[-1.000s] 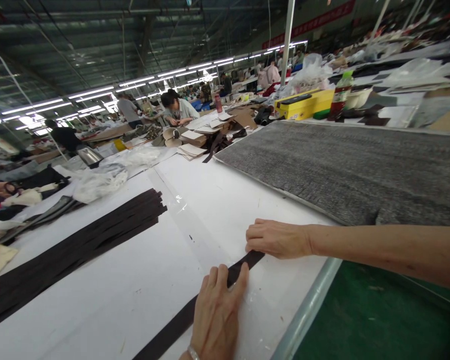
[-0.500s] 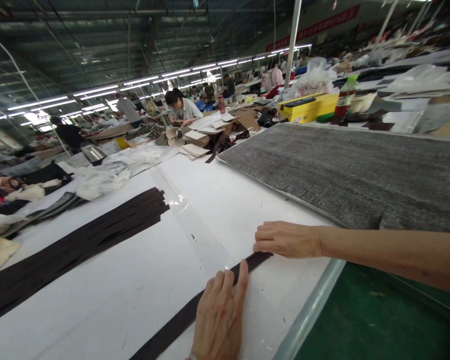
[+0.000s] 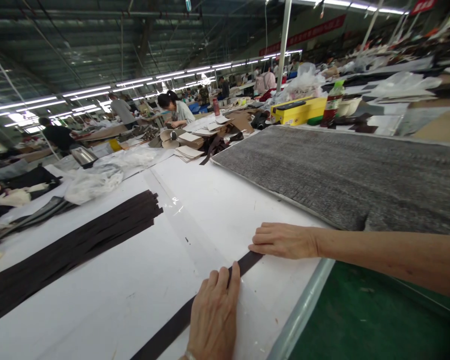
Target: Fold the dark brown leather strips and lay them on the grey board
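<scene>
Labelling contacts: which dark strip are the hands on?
The single dark strip by the table near edge: left hand lies flat across it, right hand at its end. The batch of strips further in lies side by side, untouched.

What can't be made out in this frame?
Head view only.
The dark strip: stretches hidden under the left hand and right hand; its near end is cut off by the bottom edge.
The bottle label: too small to read.
The red banner lettering: blurred, too small.
</scene>
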`<action>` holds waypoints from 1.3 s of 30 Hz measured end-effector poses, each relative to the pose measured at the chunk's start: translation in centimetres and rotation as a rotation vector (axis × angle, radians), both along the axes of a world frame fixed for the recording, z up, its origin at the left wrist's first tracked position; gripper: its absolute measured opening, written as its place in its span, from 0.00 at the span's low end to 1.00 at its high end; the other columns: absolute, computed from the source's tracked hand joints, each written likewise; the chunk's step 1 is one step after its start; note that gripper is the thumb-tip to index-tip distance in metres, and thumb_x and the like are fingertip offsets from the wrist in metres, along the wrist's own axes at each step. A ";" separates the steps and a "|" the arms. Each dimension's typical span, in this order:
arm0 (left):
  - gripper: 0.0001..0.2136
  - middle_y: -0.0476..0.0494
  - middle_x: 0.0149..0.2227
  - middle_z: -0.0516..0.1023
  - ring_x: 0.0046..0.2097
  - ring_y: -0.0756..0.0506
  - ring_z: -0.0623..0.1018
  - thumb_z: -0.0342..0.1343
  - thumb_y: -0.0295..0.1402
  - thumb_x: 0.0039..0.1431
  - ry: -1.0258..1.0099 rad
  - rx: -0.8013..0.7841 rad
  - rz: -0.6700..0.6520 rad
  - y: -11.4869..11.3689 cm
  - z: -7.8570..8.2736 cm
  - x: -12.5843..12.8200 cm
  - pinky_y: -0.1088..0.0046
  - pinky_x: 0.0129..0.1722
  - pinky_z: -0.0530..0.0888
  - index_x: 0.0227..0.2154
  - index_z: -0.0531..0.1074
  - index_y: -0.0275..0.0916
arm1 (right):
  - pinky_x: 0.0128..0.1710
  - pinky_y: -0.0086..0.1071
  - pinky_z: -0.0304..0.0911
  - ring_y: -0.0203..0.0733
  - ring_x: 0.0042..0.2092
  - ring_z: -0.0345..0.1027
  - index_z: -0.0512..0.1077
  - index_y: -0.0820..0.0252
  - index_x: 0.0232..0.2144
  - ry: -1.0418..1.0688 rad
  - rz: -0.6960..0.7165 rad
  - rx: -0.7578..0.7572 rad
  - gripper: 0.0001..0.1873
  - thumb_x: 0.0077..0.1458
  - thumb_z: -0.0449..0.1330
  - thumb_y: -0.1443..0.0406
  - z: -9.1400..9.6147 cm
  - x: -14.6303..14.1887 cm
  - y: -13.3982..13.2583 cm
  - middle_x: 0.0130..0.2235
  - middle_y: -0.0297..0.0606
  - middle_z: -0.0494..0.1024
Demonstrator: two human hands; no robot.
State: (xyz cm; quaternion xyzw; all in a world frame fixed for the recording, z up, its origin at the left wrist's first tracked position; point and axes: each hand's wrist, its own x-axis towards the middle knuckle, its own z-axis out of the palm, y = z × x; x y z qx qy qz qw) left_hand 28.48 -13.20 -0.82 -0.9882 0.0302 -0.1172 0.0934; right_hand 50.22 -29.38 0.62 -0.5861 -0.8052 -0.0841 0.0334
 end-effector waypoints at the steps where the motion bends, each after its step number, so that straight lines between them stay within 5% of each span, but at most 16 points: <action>1: 0.32 0.42 0.42 0.72 0.39 0.43 0.72 0.51 0.14 0.47 -0.001 0.006 0.003 -0.1 0.0 0.1 0.66 0.36 0.73 0.58 0.62 0.37 | 0.40 0.36 0.59 0.42 0.37 0.61 0.67 0.67 0.49 0.018 -0.013 -0.001 0.16 0.67 0.43 0.70 0.0 -0.1 0.0 0.37 0.44 0.71; 5: 0.35 0.43 0.43 0.71 0.38 0.44 0.71 0.52 0.14 0.48 0.012 0.023 0.009 -0.2 0.0 0.1 0.67 0.36 0.73 0.60 0.59 0.45 | 0.41 0.37 0.59 0.43 0.39 0.62 0.67 0.65 0.49 0.158 -0.079 0.002 0.15 0.64 0.46 0.72 0.1 -0.2 -0.3 0.39 0.45 0.71; 12: 0.33 0.42 0.42 0.70 0.38 0.43 0.71 0.50 0.15 0.50 0.025 0.031 0.010 -0.4 0.2 0.0 0.66 0.36 0.72 0.59 0.60 0.45 | 0.44 0.37 0.60 0.44 0.42 0.64 0.64 0.64 0.52 0.436 -0.157 0.000 0.21 0.56 0.49 0.74 1.1 -0.7 -0.9 0.40 0.46 0.71; 27: 0.33 0.42 0.45 0.69 0.40 0.42 0.70 0.49 0.16 0.51 -0.015 -0.014 0.054 -0.9 0.1 -0.2 0.66 0.39 0.70 0.58 0.60 0.51 | 0.46 0.36 0.56 0.41 0.42 0.64 0.67 0.62 0.46 0.228 -0.045 0.025 0.10 0.65 0.51 0.65 0.5 -1.9 1.5 0.40 0.42 0.73; 31: 0.29 0.36 0.54 0.67 0.48 0.40 0.70 0.45 0.16 0.54 -0.183 -0.012 0.003 -0.5 -1.1 -1.2 0.64 0.43 0.70 0.58 0.62 0.44 | 0.41 0.34 0.55 0.39 0.37 0.62 0.69 0.61 0.39 0.207 -0.070 0.029 0.09 0.66 0.48 0.68 0.3 -2.6 2.3 0.35 0.38 0.72; 39: 0.21 0.41 0.50 0.75 0.50 0.43 0.73 0.41 0.21 0.60 -0.202 -0.016 -0.122 0.2 -3.0 -3.3 0.69 0.48 0.71 0.54 0.66 0.33 | 0.38 0.32 0.53 0.38 0.36 0.59 0.69 0.61 0.38 0.253 -0.105 0.001 0.12 0.65 0.46 0.72 0.1 -2.8 2.3 0.34 0.38 0.70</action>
